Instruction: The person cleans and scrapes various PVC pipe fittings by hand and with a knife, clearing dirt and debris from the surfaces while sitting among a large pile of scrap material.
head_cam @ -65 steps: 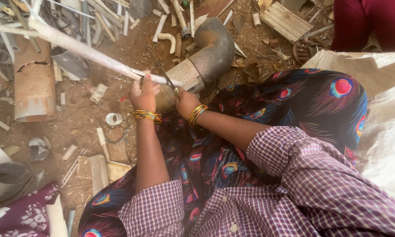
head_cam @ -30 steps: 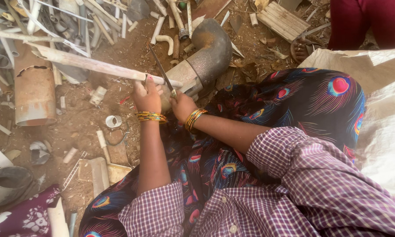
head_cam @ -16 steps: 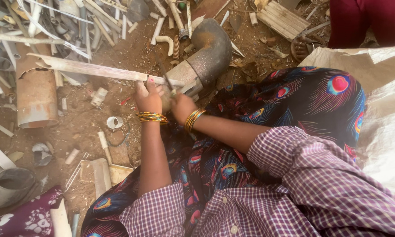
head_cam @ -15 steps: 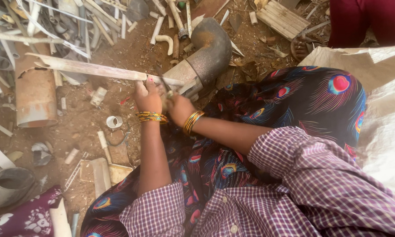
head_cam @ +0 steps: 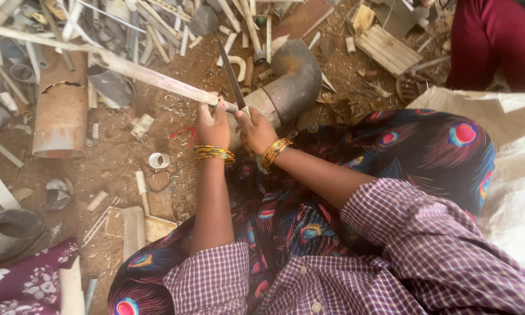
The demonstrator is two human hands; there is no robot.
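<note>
Seated on bare ground among scrap piping, a person grips the near end of a long pale plastic strip (head_cam: 151, 76) in the left hand (head_cam: 213, 125), fingers clenched around it, while the right hand (head_cam: 255, 129) is closed on the handle of a dark-bladed knife (head_cam: 232, 73) whose blade points up and away from the body. The strip runs out to the upper left, resting near a grey metal pipe elbow (head_cam: 291, 81) that lies just beyond both hands; a rust-brown pipe section (head_cam: 61, 111) lies well apart to the left. The two hands sit almost touching, so a slip of the blade along the smooth plastic could likely carry its edge into the left thumb or fingers. The strip's far end is unsupported and may flex or twist under pressure, throwing the cut off line.
</note>
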